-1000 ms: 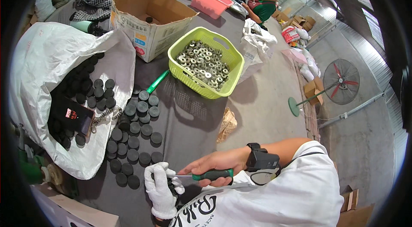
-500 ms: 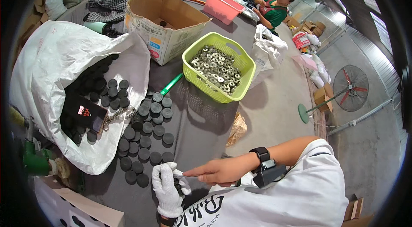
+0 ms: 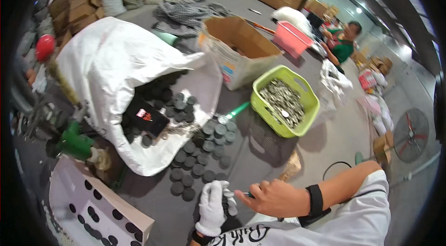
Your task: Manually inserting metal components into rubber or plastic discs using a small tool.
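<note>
My left hand, in a white knitted glove, is closed around a small black piece low in the middle, mostly hidden by the fingers. My bare right hand grips a slim tool with a thin metal shaft and a dark greenish handle, its tip at the gloved fingers. What the tip touches is hidden. Just beyond the glove, many black round caps lie on the grey cloth. More spill from a large white sack, where a phone rests on the caps.
A lime-green basket holds small metal parts. Behind stand an open cardboard box and a pink bin. A green-handled tool lies near the caps. At lower left are a white box with black discs and a green machine. A person sits far right.
The view has swung left, so the table appears farther right and more of the white box shows. My right fingers are curled more around the tool; the left hand keeps its hold.
</note>
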A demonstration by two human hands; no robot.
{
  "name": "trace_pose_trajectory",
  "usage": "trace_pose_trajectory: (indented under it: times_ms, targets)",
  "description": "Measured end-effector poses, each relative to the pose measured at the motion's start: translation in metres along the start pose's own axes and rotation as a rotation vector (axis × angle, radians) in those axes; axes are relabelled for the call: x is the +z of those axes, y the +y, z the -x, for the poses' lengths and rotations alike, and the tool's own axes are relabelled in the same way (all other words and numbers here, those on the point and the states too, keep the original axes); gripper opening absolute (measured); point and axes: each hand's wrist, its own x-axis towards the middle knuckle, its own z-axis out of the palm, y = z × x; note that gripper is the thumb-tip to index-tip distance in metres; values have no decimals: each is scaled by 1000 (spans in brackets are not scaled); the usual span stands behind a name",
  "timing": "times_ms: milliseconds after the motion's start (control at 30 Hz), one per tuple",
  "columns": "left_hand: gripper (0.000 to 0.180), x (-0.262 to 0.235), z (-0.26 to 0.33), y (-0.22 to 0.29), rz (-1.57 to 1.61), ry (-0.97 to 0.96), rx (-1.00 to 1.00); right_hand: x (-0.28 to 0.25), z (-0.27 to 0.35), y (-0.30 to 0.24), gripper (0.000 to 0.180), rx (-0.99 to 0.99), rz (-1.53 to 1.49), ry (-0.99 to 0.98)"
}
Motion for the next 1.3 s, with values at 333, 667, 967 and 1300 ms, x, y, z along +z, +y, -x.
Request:
trace_pose_trajectory:
  times_ms: [333, 667, 967, 1300]
  targets:
    - [28, -10, 3, 6, -103, -65, 35, -5, -31, 57, 49, 282, -1566, -754]
    - [22, -8, 7, 13, -249, -390, -137, 43, 16, 63, 50, 532, -2529, -1087]
    - [22, -14, 3, 4, -243, -298, -6, 3, -10, 48, 48, 672, -2165, -944]
    - [31, -5, 2, -6, -158, -69, 216, 22, 3, 9, 49, 105, -724, -251]
